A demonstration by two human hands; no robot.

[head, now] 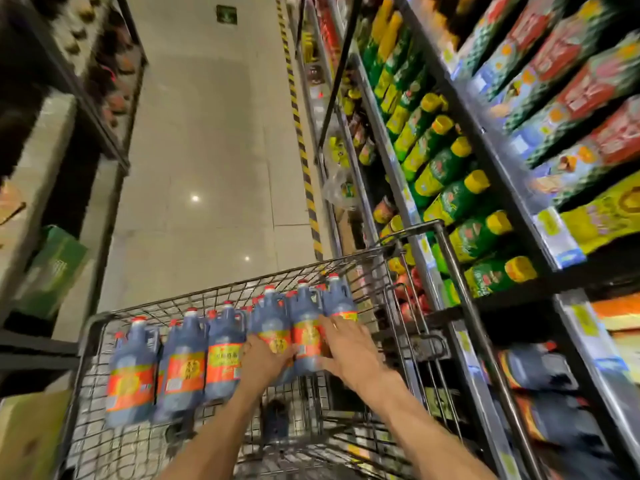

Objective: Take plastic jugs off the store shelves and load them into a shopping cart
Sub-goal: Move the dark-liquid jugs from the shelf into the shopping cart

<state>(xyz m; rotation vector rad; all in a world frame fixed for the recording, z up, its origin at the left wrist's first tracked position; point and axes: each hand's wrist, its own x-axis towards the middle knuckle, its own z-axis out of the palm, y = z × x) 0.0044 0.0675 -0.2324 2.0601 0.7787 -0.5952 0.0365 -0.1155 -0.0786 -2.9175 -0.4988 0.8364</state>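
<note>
A wire shopping cart (pixel 214 292) stands in front of me and holds several dark plastic jugs with red caps and orange labels. Three jugs (pixel 183 362) stand in a row on the left side of the basket. Further right are three more jugs (pixel 304 323) packed close together. My left hand (pixel 266 362) lies against the front of one of these jugs, fingers curved around its lower label. My right hand (pixel 346 348) has its fingers spread flat against the jugs to the right. More of the same jugs (pixel 533 372) lie on the low shelf at the right.
Shelving (pixel 460 188) on the right carries green and yellow bottles and packets, close beside the cart. A pale tiled aisle floor (pixel 207 168) with a yellow-black stripe runs ahead. Dark shelves and a green box (pixel 52 268) line the left side.
</note>
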